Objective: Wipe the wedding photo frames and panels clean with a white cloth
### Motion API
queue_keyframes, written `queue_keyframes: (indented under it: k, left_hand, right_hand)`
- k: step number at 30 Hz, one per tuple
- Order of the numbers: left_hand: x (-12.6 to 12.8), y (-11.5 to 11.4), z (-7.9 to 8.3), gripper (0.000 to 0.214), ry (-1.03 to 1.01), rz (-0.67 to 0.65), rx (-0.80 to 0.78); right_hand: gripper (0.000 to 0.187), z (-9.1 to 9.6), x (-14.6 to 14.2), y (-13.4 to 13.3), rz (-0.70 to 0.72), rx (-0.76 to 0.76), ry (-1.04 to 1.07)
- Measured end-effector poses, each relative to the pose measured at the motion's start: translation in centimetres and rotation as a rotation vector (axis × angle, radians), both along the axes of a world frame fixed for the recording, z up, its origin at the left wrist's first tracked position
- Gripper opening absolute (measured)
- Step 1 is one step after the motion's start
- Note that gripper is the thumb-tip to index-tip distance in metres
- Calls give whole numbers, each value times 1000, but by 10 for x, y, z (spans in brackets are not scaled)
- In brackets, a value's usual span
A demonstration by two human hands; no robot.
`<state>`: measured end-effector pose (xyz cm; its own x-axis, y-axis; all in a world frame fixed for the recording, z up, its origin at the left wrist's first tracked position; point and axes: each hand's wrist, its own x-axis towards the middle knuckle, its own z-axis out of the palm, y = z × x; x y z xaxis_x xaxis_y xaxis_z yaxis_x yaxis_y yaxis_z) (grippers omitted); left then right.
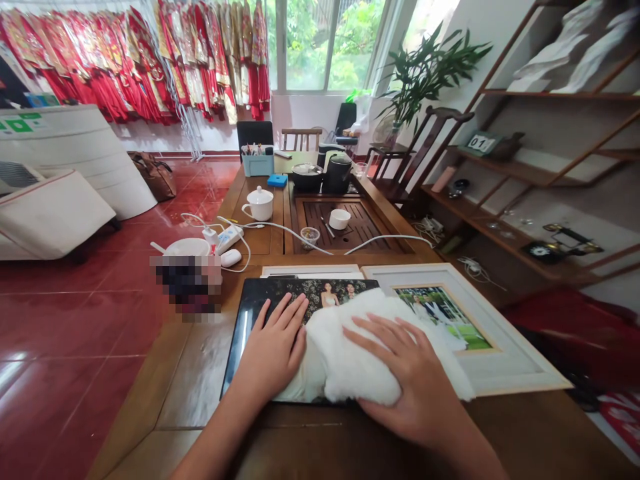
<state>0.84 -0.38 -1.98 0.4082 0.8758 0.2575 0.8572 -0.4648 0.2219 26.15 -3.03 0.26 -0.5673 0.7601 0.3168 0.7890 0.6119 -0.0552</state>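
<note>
The glossy photo panel (317, 303) lies on the brown wooden bench (195, 373), right in front of me. Its left side is dark, with a pale streak of reflected light; toward the middle two people show against leafy greenery, one of them in a white dress, and a pale area spreads below. A fluffy white cloth (350, 360) covers much of its right half, bunched and soft, and its far right end reaches over the framed picture (510, 353) beside it. That one has a broad whitish border, a thin wooden-toned inner edge, and a photo of people on a green lawn.

My left hand (277, 340) rests open on the panel, palm down, fingers a little apart and pointing away from me, gripping nothing. My right hand (415, 367) is spread over the cloth, fingers loosely fanned and slightly bent, not clenched; the cloth sits beneath it. My right thumb stretches along the panel's near edge; I cannot tell whether it pinches the cloth or just touches there.
</note>
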Motion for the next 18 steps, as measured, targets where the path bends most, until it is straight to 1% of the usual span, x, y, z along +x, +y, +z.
queue_keyframes:
  k: [2, 4, 7, 9, 12, 15, 18]
  left_hand:
    - [0, 0, 0, 48, -1, 2, 1]
    - [0, 0, 0, 48, 3, 5, 1]
    - [1, 0, 0, 49, 10, -2, 3]
    - [1, 0, 0, 48, 17, -9, 0]
    - [1, -1, 0, 48, 20, -15, -9]
    - [2, -1, 0, 48, 9, -15, 1]
    - [3, -1, 0, 48, 5, -6, 14]
  right_hand:
    - [77, 0, 1, -17, 12, 13, -11]
    - [79, -1, 2, -28, 9, 14, -20]
    - [78, -3, 2, -28, -9, 13, -9]
    - [77, -5, 1, -16, -38, 24, 12]
    - [71, -5, -1, 12, -94, 36, 43]
    - [64, -1, -5, 40, -116, 43, 71]
    - [62, 3, -9, 54, -118, 43, 91]
